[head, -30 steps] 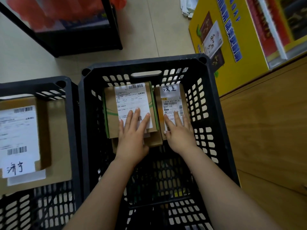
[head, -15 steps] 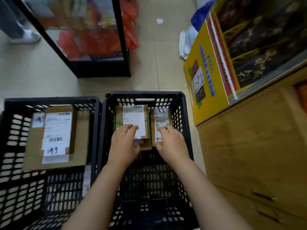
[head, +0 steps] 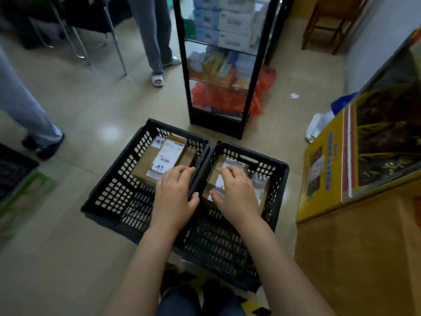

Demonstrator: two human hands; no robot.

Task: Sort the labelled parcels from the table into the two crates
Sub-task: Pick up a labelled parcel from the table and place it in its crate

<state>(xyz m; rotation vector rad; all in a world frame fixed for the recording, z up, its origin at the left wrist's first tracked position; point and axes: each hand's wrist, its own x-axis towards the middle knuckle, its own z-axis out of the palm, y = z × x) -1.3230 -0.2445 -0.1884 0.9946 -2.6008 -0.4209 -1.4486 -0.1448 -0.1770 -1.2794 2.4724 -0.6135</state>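
Two bare hands hang over a pair of black crates that stand side by side on the tiled floor. The left hand is relaxed, its fingers loosely curled with nothing in them. It sits above the strip where the two crate walls meet, its fingertips over the near end of the left crate. Its thumb lies across the dividing rims, but contact there cannot be told. Just beyond its fingertips, the big brown parcel lies flat at the far end of the left crate, white label and handwritten slip facing up.

The right hand is also loosely curled, thumb held apart from the fingers, and shows no grasp on anything. It hovers over the right crate, directly above the green-taped parcel, covering much of its label. Whether the fingertips touch that parcel cannot be told. A narrower parcel lies just beside the first, on the hand's outer side, with its label partly hidden by the knuckles. Both parcels sit toward the far half of the crate.

A wooden desk stands to the right, carrying a yellow printed box. Beyond the crates stands a black-framed glass cabinet, and the trousered legs of two other people show at the far left.
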